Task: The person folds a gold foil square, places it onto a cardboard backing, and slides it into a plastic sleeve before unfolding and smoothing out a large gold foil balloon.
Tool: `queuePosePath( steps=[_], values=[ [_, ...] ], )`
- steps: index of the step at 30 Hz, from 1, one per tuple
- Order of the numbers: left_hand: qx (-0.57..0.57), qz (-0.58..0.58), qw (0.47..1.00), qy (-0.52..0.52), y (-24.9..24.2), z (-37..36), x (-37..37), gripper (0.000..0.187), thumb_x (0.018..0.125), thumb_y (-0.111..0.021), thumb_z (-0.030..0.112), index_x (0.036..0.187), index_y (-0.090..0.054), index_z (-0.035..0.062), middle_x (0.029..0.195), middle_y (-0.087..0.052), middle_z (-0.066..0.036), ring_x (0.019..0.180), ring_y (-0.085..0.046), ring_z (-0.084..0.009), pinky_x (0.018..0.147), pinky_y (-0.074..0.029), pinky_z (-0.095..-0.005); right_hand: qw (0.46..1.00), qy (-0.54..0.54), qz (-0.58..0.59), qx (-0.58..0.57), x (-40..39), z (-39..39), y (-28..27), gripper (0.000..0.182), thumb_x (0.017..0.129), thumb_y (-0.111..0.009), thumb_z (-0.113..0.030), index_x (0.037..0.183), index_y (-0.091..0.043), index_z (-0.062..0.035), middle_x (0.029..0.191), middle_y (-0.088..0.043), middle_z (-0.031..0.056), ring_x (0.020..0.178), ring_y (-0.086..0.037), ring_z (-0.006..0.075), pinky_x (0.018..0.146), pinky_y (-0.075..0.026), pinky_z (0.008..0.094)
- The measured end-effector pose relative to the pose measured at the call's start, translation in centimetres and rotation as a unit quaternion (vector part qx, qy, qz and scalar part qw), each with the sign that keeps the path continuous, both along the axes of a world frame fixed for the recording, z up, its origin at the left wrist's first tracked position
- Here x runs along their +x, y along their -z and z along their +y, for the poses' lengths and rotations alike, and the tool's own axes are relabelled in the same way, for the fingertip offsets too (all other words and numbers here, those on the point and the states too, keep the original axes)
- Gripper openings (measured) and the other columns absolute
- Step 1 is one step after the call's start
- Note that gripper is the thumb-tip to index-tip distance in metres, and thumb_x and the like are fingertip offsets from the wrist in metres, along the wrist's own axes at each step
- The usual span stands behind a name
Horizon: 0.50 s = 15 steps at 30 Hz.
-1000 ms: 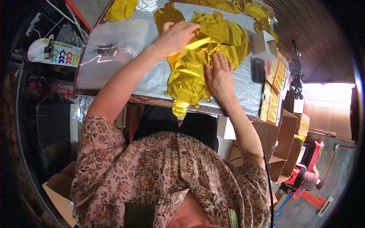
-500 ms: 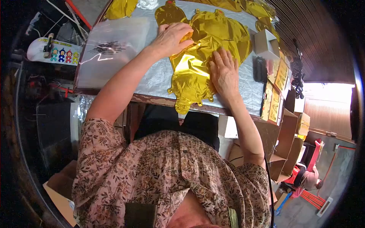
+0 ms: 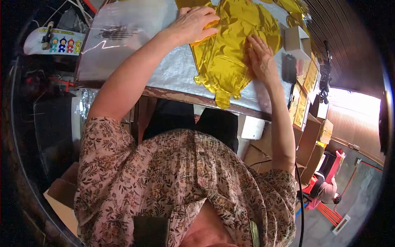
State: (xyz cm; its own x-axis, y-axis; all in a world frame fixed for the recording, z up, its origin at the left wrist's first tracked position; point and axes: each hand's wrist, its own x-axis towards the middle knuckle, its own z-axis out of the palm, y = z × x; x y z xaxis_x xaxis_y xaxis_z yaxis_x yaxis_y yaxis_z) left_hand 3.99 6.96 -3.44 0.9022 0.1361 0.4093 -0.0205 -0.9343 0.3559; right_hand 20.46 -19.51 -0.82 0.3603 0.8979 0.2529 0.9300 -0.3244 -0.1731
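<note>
A flat, wrinkled gold foil balloon [image 3: 230, 53] with small tabs along its edge lies on the silvery table cover [image 3: 168, 74]. Its narrow end reaches the table's near edge. My left hand [image 3: 195, 24] is at the balloon's upper left side, fingers bent over the foil and thumb below; a bit of foil shows orange between them. My right hand [image 3: 264, 61] rests on the right side of the balloon, palm down with fingers stretched out. What lies under both palms is hidden.
Clear plastic sheeting [image 3: 119, 41] covers the table's left part. On the right stand an open white box [image 3: 298, 44], a black object [image 3: 289, 68] and boxes with gold lettering [image 3: 301, 109]. Cardboard boxes [image 3: 310, 144] stack beyond. Another person [image 3: 327, 189] is at far right.
The balloon's narrow end has shifted right and away from me. Both hands have moved farther forward, my right one also to the right. The whole view has tilted a little.
</note>
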Motion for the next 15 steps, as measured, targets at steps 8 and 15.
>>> queuePosePath(
  steps=[8, 15],
  values=[
    [-0.024, -0.028, 0.999, 0.007, -2.4, -0.8, -0.7, 0.045, 0.096, -0.068, 0.034, 0.131, -0.063, 0.0071, 0.133, -0.057, -0.009, 0.127, -0.052, -0.0296, 0.106, -0.034, -0.0505, 1.0, -0.016, -0.009, 0.013, 0.1, 0.5, -0.2, 0.04, 0.105, -0.053, -0.019, 0.143, -0.056, -0.007, 0.149, -0.054, 0.0178, 0.139, -0.049, 0.037, 0.116, -0.037, 0.0451],
    [-0.028, 0.05, 0.998, 0.001, -2.1, -0.6, -0.3, 0.046, 0.097, -0.066, 0.035, 0.133, -0.061, 0.0069, 0.134, -0.056, -0.01, 0.129, -0.051, -0.0294, 0.106, -0.032, -0.0507, 0.998, -0.041, -0.007, 0.041, -0.8, 0.9, 0.2, 0.038, 0.104, -0.055, -0.018, 0.14, -0.059, -0.0062, 0.146, -0.057, 0.0169, 0.136, -0.053, 0.0366, 0.114, -0.041, 0.0427]
  ],
)
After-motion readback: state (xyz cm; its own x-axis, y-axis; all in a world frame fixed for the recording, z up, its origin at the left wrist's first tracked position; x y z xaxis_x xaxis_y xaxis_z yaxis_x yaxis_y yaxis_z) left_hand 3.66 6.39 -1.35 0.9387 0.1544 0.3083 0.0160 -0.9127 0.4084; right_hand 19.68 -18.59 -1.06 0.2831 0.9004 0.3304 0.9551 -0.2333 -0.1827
